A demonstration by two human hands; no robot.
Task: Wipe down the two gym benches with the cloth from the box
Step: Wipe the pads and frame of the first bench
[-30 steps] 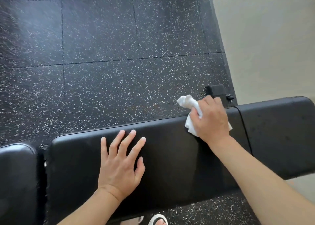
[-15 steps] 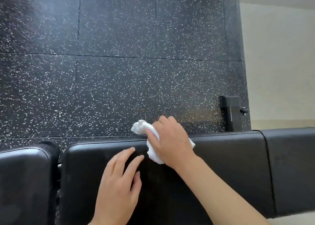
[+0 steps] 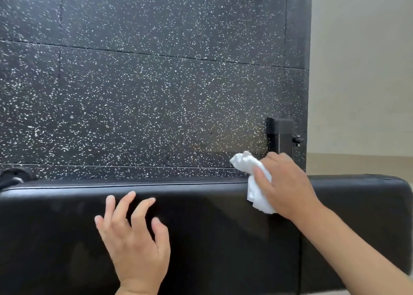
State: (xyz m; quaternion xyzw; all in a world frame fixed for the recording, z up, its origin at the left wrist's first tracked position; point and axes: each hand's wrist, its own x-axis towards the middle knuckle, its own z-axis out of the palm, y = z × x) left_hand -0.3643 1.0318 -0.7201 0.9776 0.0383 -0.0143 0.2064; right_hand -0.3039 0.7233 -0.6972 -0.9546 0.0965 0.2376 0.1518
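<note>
A black padded gym bench (image 3: 201, 239) runs across the lower part of the view. My right hand (image 3: 288, 187) grips a crumpled white cloth (image 3: 257, 183) and presses it on the bench's far edge, right of centre. My left hand (image 3: 134, 245) rests on the pad to the left, with its fingers spread and slightly bent, holding nothing. The second bench is out of view apart from a dark end at the far left (image 3: 11, 176).
Black speckled rubber floor tiles (image 3: 145, 82) lie beyond the bench. A black metal bench foot (image 3: 280, 136) with a small knob stands behind my right hand. Pale smooth flooring (image 3: 362, 71) fills the right side.
My right hand slid the cloth left along the far edge, then back right to near the bench foot. My left hand's fingers lifted and bent a little. The camera shifted right.
</note>
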